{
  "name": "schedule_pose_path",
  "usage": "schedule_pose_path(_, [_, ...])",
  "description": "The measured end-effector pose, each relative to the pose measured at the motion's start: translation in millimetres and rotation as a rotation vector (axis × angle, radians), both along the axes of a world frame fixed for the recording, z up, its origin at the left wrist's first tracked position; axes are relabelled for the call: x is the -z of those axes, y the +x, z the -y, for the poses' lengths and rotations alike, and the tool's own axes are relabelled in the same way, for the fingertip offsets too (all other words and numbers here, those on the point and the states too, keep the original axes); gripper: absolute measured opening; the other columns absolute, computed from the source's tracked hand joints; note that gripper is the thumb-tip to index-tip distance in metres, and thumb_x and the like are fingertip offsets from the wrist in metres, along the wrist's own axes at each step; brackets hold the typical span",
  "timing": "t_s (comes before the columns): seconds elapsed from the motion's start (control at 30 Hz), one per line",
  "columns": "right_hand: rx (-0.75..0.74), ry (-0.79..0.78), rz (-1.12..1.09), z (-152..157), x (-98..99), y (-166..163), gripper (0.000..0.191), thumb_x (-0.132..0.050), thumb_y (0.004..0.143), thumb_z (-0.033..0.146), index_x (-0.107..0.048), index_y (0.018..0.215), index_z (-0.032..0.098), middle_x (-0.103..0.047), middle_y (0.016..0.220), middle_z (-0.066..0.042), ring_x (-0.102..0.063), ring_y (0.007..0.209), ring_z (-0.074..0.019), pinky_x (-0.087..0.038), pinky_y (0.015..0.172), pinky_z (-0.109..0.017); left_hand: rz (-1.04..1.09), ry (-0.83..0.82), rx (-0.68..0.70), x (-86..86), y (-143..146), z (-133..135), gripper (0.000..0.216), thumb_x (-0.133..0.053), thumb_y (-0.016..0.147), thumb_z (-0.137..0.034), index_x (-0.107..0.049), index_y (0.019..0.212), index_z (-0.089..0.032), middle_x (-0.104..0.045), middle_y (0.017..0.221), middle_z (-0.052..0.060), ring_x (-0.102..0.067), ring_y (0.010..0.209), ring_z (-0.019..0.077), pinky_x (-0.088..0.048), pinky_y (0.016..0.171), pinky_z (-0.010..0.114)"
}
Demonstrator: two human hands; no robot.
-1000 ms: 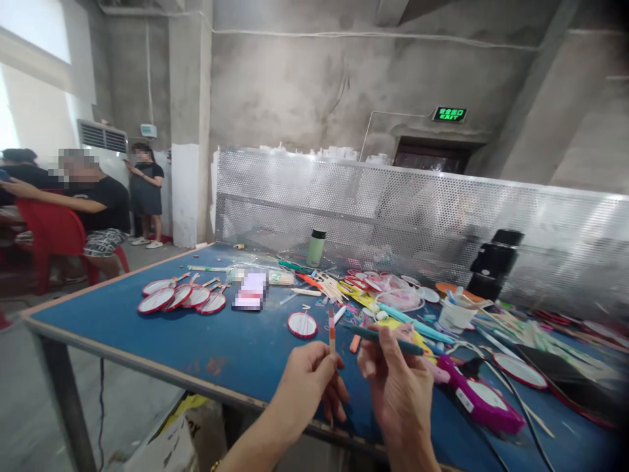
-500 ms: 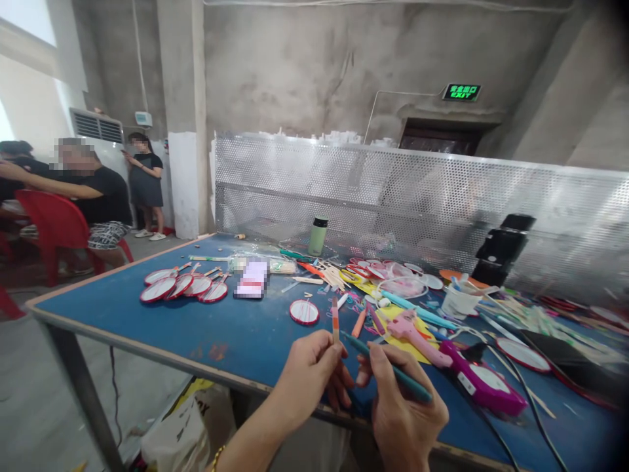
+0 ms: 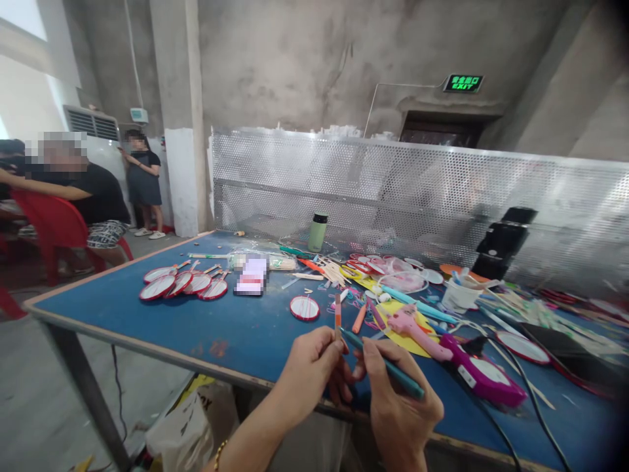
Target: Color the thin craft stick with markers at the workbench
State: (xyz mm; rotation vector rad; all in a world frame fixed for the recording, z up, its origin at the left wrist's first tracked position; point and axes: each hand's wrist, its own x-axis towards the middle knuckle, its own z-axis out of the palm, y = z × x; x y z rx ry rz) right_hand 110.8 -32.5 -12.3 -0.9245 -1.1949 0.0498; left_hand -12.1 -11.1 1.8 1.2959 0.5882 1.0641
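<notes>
I see the left hand [image 3: 310, 368] and the right hand [image 3: 400, 410], both closed on thin things.
The left one pinches a flat stick [image 3: 338, 313] with an orange band. The right one grips a teal pen-like tool [image 3: 403, 378]. Its tip is by the stick; I can't tell if they touch. The stick is just right of the round white piece [image 3: 304, 308] with a red rim; the tool is farther right.
</notes>
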Motion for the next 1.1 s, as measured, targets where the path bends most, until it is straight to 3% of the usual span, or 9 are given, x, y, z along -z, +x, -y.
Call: schedule_pose_path(1.1, [0.014,0.045,0.026,6.2,-5.5,-4.9,0.010,-0.070,0.086,0.024,-0.068,0.079,0.018,-0.061,0.059,0.003,-0.057,0.050,-0.0106,-0.049,0.055,-0.023,-0.005,-0.005,-0.002,-1.2,-0.4,1.9,0.032,-0.055,0.089,-0.049,-0.052,0.087,-0.017,-0.064,0.062,0.000,-0.058,0.042,0.0098,-0.043,0.039,0.016])
